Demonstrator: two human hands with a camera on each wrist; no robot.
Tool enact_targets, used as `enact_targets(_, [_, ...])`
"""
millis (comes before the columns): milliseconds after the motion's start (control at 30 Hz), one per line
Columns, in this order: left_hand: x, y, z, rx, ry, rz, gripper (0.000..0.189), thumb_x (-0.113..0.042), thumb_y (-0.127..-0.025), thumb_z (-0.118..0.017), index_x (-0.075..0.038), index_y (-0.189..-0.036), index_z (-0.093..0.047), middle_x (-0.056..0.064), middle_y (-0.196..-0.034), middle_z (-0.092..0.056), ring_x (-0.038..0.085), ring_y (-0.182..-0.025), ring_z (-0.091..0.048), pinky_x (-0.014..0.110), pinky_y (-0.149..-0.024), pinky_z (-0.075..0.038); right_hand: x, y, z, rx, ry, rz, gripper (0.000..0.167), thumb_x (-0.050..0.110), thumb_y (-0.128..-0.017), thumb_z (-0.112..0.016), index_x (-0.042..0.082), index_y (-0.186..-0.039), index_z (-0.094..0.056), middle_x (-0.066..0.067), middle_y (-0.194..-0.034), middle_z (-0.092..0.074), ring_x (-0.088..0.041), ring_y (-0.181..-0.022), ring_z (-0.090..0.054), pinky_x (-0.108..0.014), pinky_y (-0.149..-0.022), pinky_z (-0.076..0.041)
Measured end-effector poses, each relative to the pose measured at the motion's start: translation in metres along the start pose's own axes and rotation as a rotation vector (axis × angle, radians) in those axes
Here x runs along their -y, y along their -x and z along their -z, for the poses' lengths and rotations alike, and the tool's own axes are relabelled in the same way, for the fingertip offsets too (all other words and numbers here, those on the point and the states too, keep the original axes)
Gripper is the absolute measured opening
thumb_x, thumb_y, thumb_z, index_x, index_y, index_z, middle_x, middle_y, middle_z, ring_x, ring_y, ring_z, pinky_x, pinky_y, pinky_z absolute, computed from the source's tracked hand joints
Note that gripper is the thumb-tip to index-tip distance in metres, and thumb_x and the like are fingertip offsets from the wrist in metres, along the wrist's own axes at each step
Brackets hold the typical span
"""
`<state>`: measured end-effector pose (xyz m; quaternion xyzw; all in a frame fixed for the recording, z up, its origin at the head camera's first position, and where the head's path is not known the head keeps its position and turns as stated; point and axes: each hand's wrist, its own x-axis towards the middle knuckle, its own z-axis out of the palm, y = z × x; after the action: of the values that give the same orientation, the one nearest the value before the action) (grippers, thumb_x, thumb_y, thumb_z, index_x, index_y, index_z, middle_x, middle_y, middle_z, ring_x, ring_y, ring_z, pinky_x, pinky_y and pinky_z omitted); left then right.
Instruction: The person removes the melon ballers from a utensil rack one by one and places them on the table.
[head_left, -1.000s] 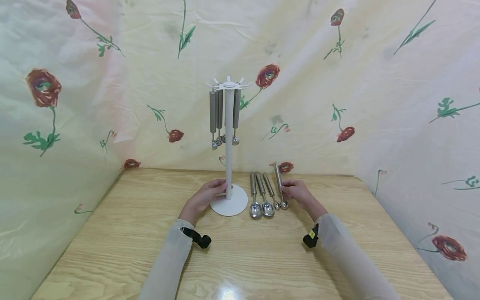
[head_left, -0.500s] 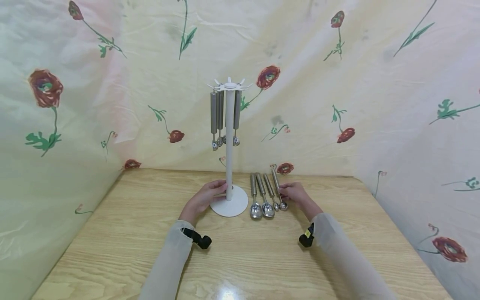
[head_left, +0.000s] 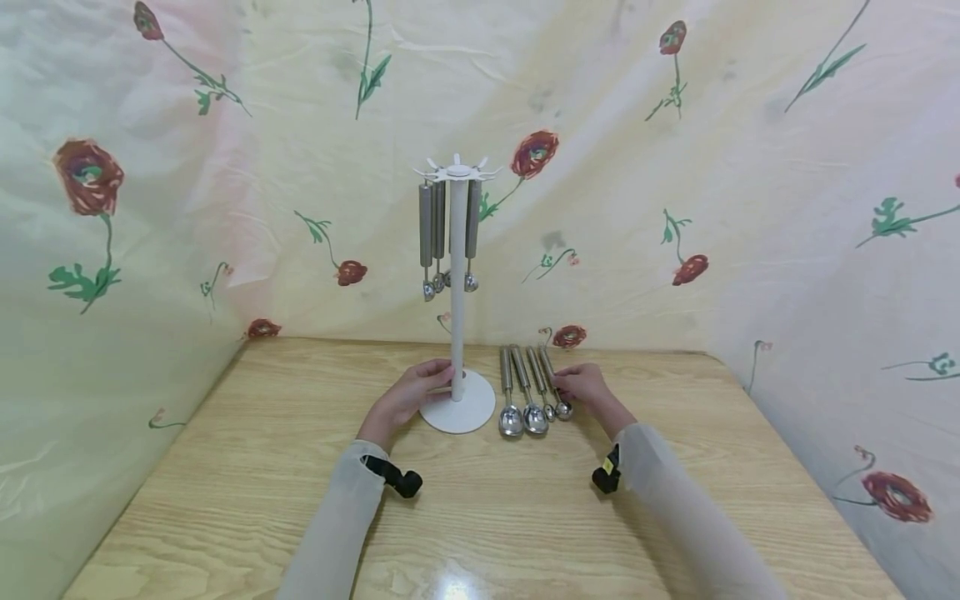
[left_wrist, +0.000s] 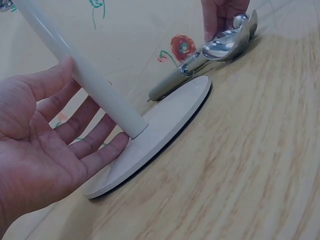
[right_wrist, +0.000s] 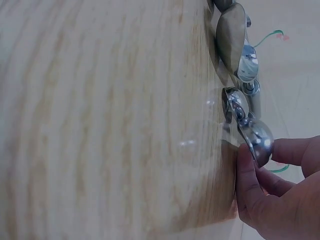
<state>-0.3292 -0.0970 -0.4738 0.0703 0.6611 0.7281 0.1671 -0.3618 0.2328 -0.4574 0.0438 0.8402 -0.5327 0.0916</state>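
Observation:
A white stand (head_left: 457, 317) with a round base (head_left: 472, 412) stands on the wooden table. My left hand (head_left: 408, 396) holds its pole low down, thumb at the front and fingers behind, as the left wrist view shows. Several metal scoops (head_left: 426, 225) hang by their handles from its top hooks. To the right of the base, two large scoops (head_left: 512, 421) and a small scoop (head_left: 550, 412) lie in a row. At the row's right end my right hand (head_left: 588, 387) pinches another scoop (head_left: 564, 410); its round bowl (right_wrist: 259, 142) shows between the fingers in the right wrist view.
A flowered cloth (head_left: 360, 192) closes off the back and both sides of the table (head_left: 480, 508). The stand's crown of hooks (head_left: 457, 171) rises well above the scoops lying on the table.
My right hand has moved a little left, bringing the scoop it holds closer to the others and more in line with them. My left hand and the stand have stayed put.

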Motion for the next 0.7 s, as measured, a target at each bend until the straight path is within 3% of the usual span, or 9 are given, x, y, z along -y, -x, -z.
enact_targets(233, [-0.003,0.001,0.001,0.010,-0.012,-0.001,0.040,-0.018,-0.107,-0.054,-0.004,-0.144,-0.054,0.015,-0.145,-0.056,0.030,-0.138,-0.051,0.049,-0.119,-0.041,0.006,0.001,-0.003,-0.027,0.037,-0.016,0.031,0.002,-0.097,-0.065,-0.017,-0.121,-0.063,-0.030,-0.114,-0.069,-0.011,-0.072,-0.067,-0.024,-0.070,-0.061])
enact_targets(467, [-0.010,0.002,0.001,0.045,-0.002,-0.027,0.043,-0.019,-0.109,-0.050,-0.004,-0.149,-0.048,0.017,-0.146,-0.057,0.030,-0.139,-0.050,0.051,-0.120,-0.039,0.010,0.003,-0.004,-0.028,0.055,-0.028,0.028,0.003,-0.095,-0.067,-0.015,-0.117,-0.065,-0.014,-0.096,-0.069,-0.011,-0.070,-0.065,-0.024,-0.068,-0.062])
enact_targets(700, [-0.012,0.002,0.001,0.074,0.000,-0.042,0.046,-0.018,-0.110,-0.046,-0.001,-0.152,-0.042,0.024,-0.151,-0.051,0.029,-0.138,-0.050,0.053,-0.120,-0.039,0.011,0.004,-0.004,-0.030,0.034,-0.020,0.027,0.001,-0.094,-0.068,-0.017,-0.114,-0.065,-0.013,-0.087,-0.070,-0.012,-0.067,-0.066,-0.027,-0.067,-0.063])
